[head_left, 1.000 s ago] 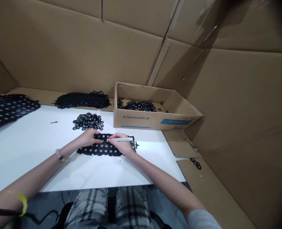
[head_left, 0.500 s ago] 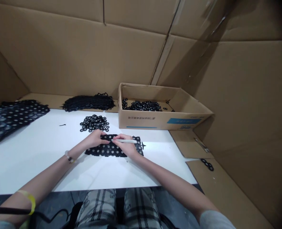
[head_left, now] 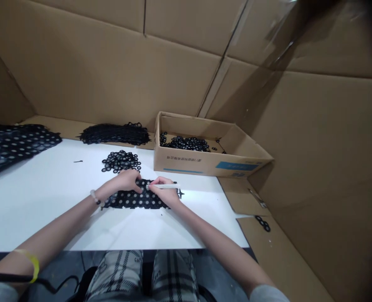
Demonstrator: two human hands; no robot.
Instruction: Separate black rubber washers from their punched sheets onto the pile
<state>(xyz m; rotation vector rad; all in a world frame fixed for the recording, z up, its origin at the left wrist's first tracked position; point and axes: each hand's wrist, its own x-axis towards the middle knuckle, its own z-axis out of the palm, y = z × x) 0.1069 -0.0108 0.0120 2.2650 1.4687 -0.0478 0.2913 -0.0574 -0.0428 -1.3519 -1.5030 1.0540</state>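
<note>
The left hand (head_left: 127, 181) lay with fingers spread and pressing down on a black sheet of linked rubber rings (head_left: 132, 200) on the white table (head_left: 47, 209), while the right hand (head_left: 163, 192) gripped a white pen (head_left: 171, 186) between its fingers just above the sheet

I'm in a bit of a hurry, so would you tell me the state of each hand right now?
Left hand: open, resting on the black perforated sheet, holding nothing.
Right hand: closed, holding a white pen.
</note>
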